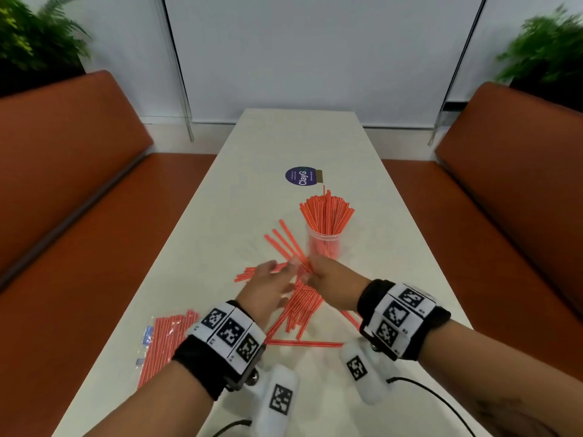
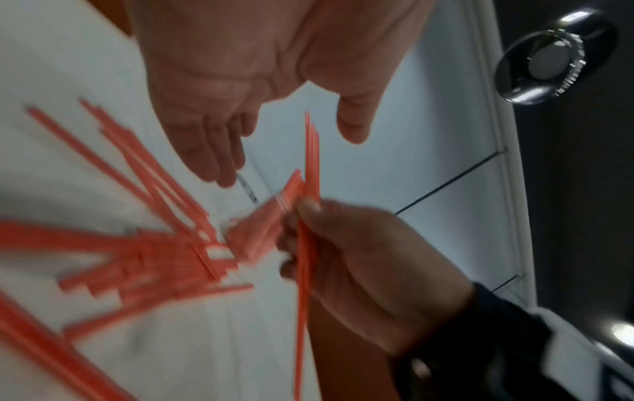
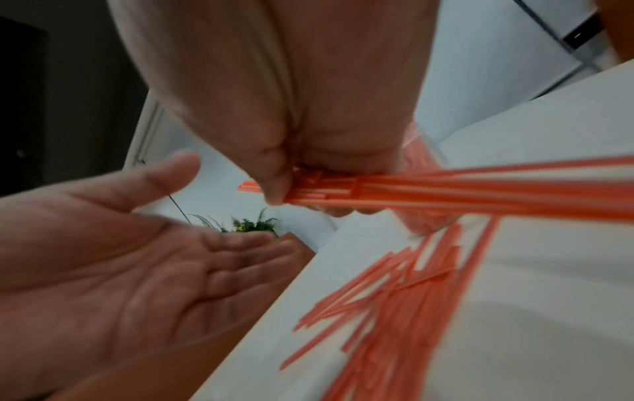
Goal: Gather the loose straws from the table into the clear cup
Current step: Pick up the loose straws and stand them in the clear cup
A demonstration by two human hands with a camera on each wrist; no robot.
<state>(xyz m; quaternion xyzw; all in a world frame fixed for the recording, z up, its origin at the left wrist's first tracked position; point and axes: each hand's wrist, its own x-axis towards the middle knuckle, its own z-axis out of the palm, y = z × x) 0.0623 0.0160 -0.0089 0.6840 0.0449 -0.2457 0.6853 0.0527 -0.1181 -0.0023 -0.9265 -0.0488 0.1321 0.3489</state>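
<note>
You are pinching a small bundle of straws [image 1: 285, 242] in your right hand [image 1: 328, 283], left hand [image 1: 268, 287] lying spread beside it, above the loose pile [image 1: 303, 305] mid-table, so next you should be tipping it upright into the clear cup [image 1: 323, 244].

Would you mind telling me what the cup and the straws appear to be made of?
The clear cup looks like thin glossy plastic: the straws inside show straight through its wall. The loose straws could be plastic or paper, orange-red with fine white stripes; the pictures don't settle which.
</note>
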